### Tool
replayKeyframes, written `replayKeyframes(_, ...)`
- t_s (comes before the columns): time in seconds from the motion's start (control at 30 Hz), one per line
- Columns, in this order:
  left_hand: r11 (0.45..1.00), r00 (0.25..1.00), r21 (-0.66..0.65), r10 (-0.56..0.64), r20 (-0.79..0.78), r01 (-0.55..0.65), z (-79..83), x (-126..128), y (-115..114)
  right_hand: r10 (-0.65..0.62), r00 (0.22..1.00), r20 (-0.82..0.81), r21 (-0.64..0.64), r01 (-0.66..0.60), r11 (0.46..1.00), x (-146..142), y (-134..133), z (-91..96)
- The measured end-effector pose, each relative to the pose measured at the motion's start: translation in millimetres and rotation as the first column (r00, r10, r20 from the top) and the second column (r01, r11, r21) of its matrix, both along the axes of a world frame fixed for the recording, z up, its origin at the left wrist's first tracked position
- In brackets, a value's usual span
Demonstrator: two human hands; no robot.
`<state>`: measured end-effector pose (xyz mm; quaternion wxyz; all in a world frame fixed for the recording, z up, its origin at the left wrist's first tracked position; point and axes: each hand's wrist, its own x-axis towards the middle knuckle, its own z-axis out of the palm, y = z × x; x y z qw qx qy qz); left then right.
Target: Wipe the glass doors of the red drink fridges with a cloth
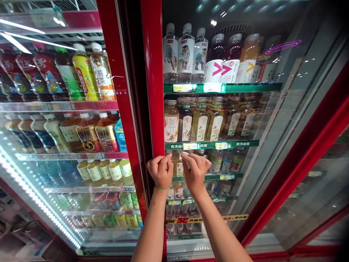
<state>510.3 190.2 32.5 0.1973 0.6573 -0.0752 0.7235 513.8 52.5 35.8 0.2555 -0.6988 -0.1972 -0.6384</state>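
Note:
Both my hands are raised to the front of a red drinks fridge, at the green shelf strip point(212, 145) under the row of tea bottles point(200, 122). My left hand point(160, 171) is curled with fingers pinched near the red door frame point(154, 80). My right hand point(195, 170) is also curled, its fingertips pinched at a small white price tag point(190, 146) on the strip. What the fingers hold is too small to name. Small bottles point(178, 165) stand just behind the hands.
The right fridge's glass door point(286, 145) stands open to the right. The top shelf holds tiger-label bottles point(185, 52) and red and orange drinks point(231, 58). A second, closed fridge on the left point(81, 127) is packed with bottles on pink shelves.

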Motion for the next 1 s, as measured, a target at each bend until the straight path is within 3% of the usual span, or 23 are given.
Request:
replayKeyframes(0.1,1.0,1.0,0.015,-0.004,0.004,0.004,0.6,-1,0,-0.003,1.0,0.018,-0.092,0.005,0.996,-1,-5,-0.8)
replayKeyframes(0.27,0.999,1.0,0.041,0.012,-0.005,-0.012,1.7,-1,0,-0.02,1.0,-0.021,0.096,0.022,0.995,0,-12,-0.6)
replayKeyframes(0.4,0.993,0.997,0.095,0.071,-0.026,-0.068,3.5,-3,-4,0.008,1.0,-0.02,-0.068,-0.01,0.998,1,-14,0.0)
replayKeyframes(0.57,0.992,0.994,0.101,0.086,-0.073,-0.079,11.4,-9,-22,-0.023,1.0,-0.017,0.041,0.024,0.999,2,-24,2.7)
replayKeyframes(0.73,0.994,0.994,0.105,0.035,-0.107,-0.023,16.6,-11,-41,-0.003,1.0,-0.004,-0.054,0.002,0.999,2,-37,5.4)
replayKeyframes(0.9,0.997,0.991,0.081,0.008,-0.136,0.003,16.6,-9,-56,-0.019,0.999,-0.035,0.064,0.021,0.998,3,-48,7.8)
replayKeyframes(1.0,0.998,0.989,0.064,0.002,-0.149,0.008,16.8,-8,-61,0.008,1.0,-0.015,-0.03,-0.008,1.0,5,-54,7.7)
